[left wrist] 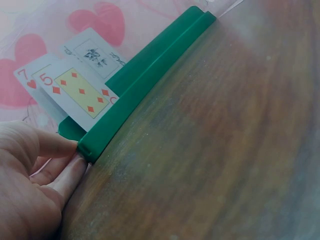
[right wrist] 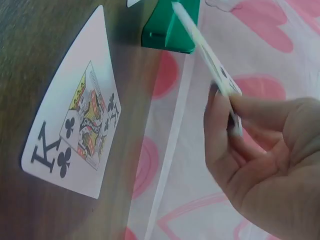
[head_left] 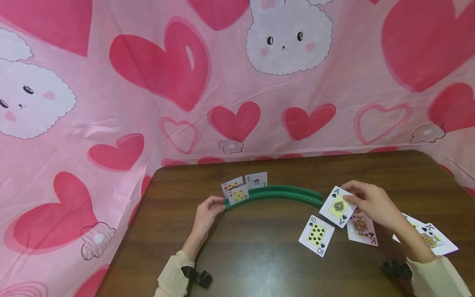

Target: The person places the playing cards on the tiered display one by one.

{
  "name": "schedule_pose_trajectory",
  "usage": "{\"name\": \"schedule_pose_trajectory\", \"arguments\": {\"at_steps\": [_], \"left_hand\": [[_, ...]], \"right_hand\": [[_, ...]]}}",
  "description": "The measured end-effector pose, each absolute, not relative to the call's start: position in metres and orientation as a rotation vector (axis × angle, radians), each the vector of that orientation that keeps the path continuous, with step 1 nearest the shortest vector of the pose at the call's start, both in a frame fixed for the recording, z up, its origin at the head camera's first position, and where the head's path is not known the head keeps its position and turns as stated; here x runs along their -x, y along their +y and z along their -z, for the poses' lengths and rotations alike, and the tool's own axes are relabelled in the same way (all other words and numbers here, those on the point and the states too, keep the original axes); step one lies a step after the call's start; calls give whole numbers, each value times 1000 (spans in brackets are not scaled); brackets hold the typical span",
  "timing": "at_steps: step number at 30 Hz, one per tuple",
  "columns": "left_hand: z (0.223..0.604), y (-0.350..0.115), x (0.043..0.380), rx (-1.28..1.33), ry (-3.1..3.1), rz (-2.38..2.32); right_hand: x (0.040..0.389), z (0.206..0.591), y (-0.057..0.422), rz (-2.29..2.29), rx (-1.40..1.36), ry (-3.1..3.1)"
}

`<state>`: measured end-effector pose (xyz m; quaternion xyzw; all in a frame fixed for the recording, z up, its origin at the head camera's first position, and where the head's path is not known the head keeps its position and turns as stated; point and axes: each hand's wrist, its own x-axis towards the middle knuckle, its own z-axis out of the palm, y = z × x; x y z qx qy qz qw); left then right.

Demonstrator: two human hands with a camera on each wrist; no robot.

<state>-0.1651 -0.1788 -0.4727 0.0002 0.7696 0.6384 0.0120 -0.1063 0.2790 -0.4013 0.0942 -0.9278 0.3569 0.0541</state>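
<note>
Ace of spades pinched near holder's right end; left hand grips the opposite end

The ace of spades [head_left: 337, 209] sits between the thumb and fingers of the right hand [head_left: 372, 202], raised off the table [head_left: 256, 247], its face towards the head camera. The digits are closed to the card's thickness. Its upper corner is near the right end of the green card holder [head_left: 282, 192]; contact there cannot be confirmed.

The left hand [head_left: 205, 216] pinches the holder's left end between thumb and fingers, with no gap beyond the rim's width. Just beside these fingertips, the five of diamonds [left wrist: 80, 95] stands in the holder, in front of the seven of hearts [left wrist: 37, 80] and a card with a black-and-white figure [left wrist: 93, 56].

The ten of spades [head_left: 316, 236] lies flat, near the ace. A king of clubs [right wrist: 85, 122] lies below the right hand; a king of spades [head_left: 438, 241] lies further right.
</note>
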Motion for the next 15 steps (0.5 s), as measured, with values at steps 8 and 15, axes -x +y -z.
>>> {"name": "schedule_pose_trajectory", "arguments": {"at_steps": [8,15], "left_hand": [[472,-179,165,-2,2392,-1992],[473,-178,165,7,2396,-1984]], "right_hand": [[107,400,280,-1115,-220,-2784],[108,400,280,-1078,-122,-2693]]}}
